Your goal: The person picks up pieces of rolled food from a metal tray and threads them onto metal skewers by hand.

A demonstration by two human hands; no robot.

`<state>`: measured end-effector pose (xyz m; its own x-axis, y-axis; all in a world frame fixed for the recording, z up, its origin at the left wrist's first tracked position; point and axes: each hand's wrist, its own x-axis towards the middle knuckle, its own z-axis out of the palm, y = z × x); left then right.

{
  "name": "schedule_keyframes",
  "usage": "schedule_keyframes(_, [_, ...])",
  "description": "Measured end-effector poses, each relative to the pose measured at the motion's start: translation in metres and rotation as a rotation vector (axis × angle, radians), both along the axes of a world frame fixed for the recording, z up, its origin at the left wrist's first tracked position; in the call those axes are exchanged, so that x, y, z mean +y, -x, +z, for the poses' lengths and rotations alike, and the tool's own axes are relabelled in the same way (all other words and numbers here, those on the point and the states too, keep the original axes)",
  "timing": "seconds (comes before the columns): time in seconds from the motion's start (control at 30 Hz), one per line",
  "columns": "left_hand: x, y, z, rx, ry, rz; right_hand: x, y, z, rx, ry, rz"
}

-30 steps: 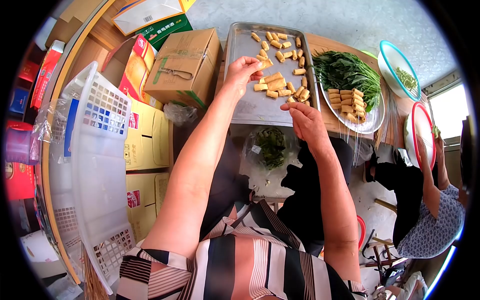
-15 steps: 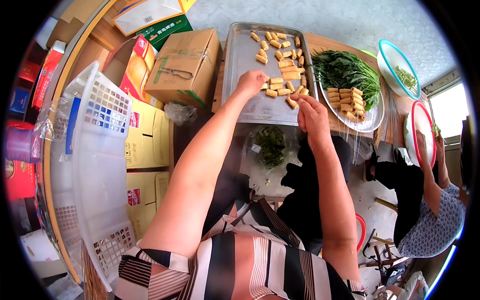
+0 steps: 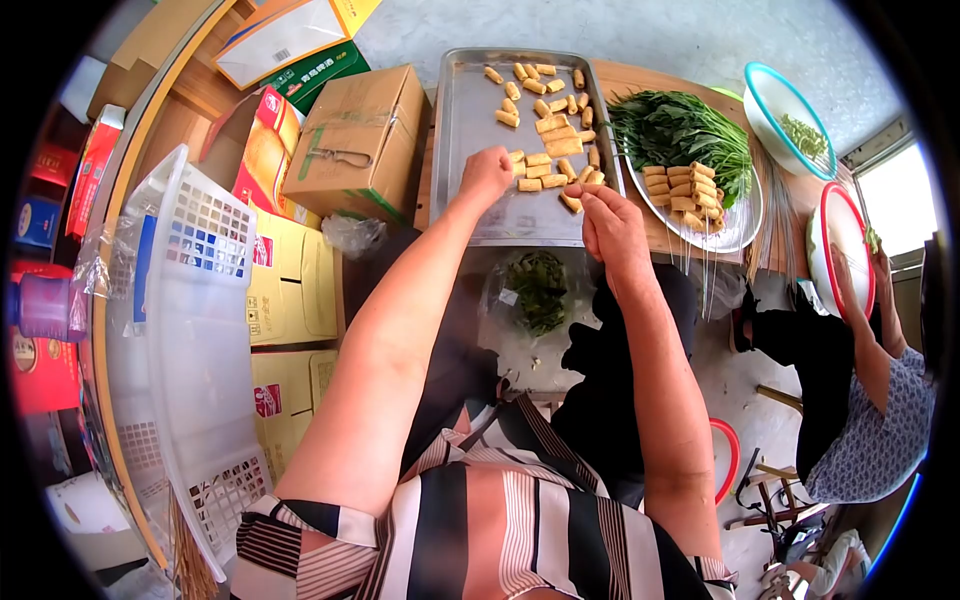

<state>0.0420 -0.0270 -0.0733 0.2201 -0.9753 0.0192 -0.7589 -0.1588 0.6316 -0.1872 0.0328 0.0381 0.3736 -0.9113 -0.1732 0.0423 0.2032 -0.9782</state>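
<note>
A grey metal tray point(image 3: 500, 219) lies before me with many small golden-brown rolls, which look like rolled tofu skin, and a few flat sheets point(image 3: 560, 140) of the same stuff. My left hand point(image 3: 487, 176) is closed in a fist over the tray's left half, beside a cluster of rolls point(image 3: 537, 171); whatever it holds is hidden. Over the front right part, my right hand point(image 3: 614, 228) has thumb and fingers pinched together just above a single roll point(image 3: 570, 201). I cannot make out what is in that pinch.
Right of the tray, a white plate point(image 3: 742, 236) carries leafy greens point(image 3: 690, 130) and stacked skewered rolls point(image 3: 690, 192). Thin skewers stick out over the table edge. Bowls point(image 3: 770, 110) stand farther right, near another person's hands point(image 3: 868, 275). Cardboard boxes point(image 3: 355, 135) and a white plastic basket point(image 3: 205, 370) are leftward.
The view has shifted slightly, so tray and table sit farther left. Both hands stay closed at nearly the same places over the tray.
</note>
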Motion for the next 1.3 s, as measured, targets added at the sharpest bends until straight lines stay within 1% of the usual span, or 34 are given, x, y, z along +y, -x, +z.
schedule_keyframes(0.03, [0.0, -0.001, 0.005, -0.001, 0.001, 0.002, 0.0, -0.001, 0.001, 0.008, -0.003, 0.0])
schedule_keyframes(0.1, [-0.003, 0.0, 0.016, 0.624, 0.031, 0.251, -0.001, -0.001, 0.0, 0.01, -0.001, 0.012])
schedule_keyframes(0.13, [0.0, 0.0, 0.026, 0.811, 0.079, 0.245, -0.001, -0.001, -0.001, 0.015, -0.002, 0.024])
schedule_keyframes(0.17, [0.0, -0.002, 0.029, 0.813, 0.079, 0.247, 0.0, -0.001, -0.001, 0.017, -0.002, 0.025])
schedule_keyframes(0.23, [0.003, -0.01, 0.032, 1.097, 0.106, 0.189, 0.001, -0.005, 0.001, 0.077, -0.01, 0.05])
schedule_keyframes(0.27, [0.005, -0.013, 0.034, 1.179, 0.106, 0.176, 0.002, -0.006, 0.001, 0.079, -0.009, 0.056])
schedule_keyframes(0.3, [0.005, -0.017, 0.035, 1.179, 0.11, 0.18, 0.003, -0.007, 0.001, 0.093, 0.002, 0.086])
schedule_keyframes(0.37, [0.005, -0.022, 0.035, 1.312, 0.125, 0.18, 0.004, -0.008, 0.0, 0.109, 0.012, 0.115])
schedule_keyframes(0.67, [0.007, -0.031, 0.035, 1.48, 0.105, 0.152, 0.005, -0.01, 0.001, 0.159, -0.005, 0.192])
schedule_keyframes(0.8, [0.006, -0.031, 0.035, 1.473, 0.076, 0.146, 0.006, -0.009, 0.004, 0.166, 0.005, 0.201])
schedule_keyframes(0.97, [0.007, -0.031, 0.037, 1.505, 0.042, 0.212, 0.007, -0.009, 0.004, 0.162, -0.002, 0.206])
schedule_keyframes(1.3, [0.007, -0.032, 0.038, 1.537, 0.016, 0.241, 0.007, -0.009, 0.006, 0.164, -0.005, 0.212])
